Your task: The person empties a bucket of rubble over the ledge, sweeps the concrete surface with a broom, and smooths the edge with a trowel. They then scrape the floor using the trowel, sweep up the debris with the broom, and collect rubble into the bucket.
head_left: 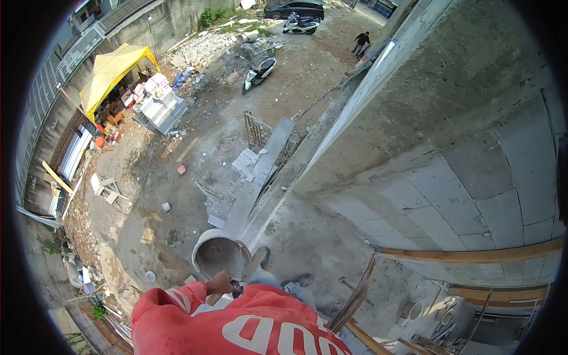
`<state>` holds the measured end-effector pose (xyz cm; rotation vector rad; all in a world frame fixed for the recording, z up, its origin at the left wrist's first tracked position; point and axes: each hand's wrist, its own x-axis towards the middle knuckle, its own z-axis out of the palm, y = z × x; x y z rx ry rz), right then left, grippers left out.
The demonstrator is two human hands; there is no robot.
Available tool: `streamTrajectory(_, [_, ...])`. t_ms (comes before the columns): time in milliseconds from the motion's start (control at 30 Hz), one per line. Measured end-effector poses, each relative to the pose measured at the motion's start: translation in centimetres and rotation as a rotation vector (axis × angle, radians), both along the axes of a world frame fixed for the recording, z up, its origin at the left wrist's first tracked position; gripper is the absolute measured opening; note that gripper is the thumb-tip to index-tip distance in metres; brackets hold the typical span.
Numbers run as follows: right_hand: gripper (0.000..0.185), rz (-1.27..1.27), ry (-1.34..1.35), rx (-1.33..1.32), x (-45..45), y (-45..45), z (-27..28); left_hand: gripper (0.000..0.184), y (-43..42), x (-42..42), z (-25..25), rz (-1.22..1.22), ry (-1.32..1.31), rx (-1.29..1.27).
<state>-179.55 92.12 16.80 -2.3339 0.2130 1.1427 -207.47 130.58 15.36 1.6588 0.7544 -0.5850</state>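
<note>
My left hand (219, 283) comes out of a red sleeve with light stripes and is closed at the near rim of a round bucket (200, 244). Its fingers appear wrapped round the handle of a trowel (254, 265), whose flat grey blade points up and away beside the bucket. Inside the bucket lies a grey-brown mass that looks like mortar (222, 258). My right hand does not show; the red top with large white letters (260, 331) fills the lower middle of the view.
A tall block wall (438, 183) rises close on the right, above a concrete floor (302, 236). Far below on the left are a yellow canopy (112, 74), stacked blocks (163, 112) and a parked scooter (258, 75). A person (361, 42) stands at the far end. Thin rods (355, 296) lean nearby.
</note>
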Motion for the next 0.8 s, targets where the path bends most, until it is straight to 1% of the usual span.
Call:
streamTrajectory(67, [0.036, 0.009, 0.008, 0.015, 0.3, 0.8, -0.2, 0.030, -2.3, -2.1, 2.1, 0.072, -0.012, 0.075])
streamTrajectory(100, [0.036, 0.010, 0.011, 0.023, 0.3, 1.3, -0.3, 0.030, -2.8, -2.7, 2.6, 0.066, -0.010, 0.081])
streamTrajectory(167, [0.037, 0.015, 0.020, 0.034, 0.3, 2.0, -0.5, 0.033, -3.5, -3.8, 3.1, 0.138, 0.037, 0.038])
streamTrajectory(200, [0.037, 0.017, 0.024, 0.040, 0.3, 2.4, -0.5, 0.033, -3.5, -4.5, 2.6, 0.131, 0.039, 0.041])
streamTrajectory(267, [0.037, 0.021, 0.026, 0.047, 0.3, 3.1, -0.7, 0.037, -3.2, -5.9, 0.7, 0.123, -0.011, -0.068])
streamTrajectory(300, [0.038, 0.023, 0.031, 0.052, 0.1, 3.3, -0.8, 0.037, -3.6, -7.0, -1.2, 0.121, -0.010, -0.063])
streamTrajectory(367, [0.038, 0.023, 0.035, 0.049, -0.2, 3.6, -0.9, 0.028, -4.6, -8.9, -4.3, 0.247, -0.012, -0.209])
streamTrajectory(400, [0.038, 0.022, 0.036, 0.053, -0.4, 3.8, -1.0, 0.027, -5.0, -9.6, -5.6, 0.303, -0.008, -0.262])
streamTrajectory(467, [0.038, 0.010, 0.038, 0.057, -0.7, 4.2, -1.2, 0.027, -5.1, -9.4, -5.4, 0.359, 0.017, -0.295])
streamTrajectory(800, [0.040, -0.063, 0.069, 0.098, -2.8, 3.0, -2.0, 0.022, -4.4, -5.4, -2.1, 0.515, 0.090, -0.247])
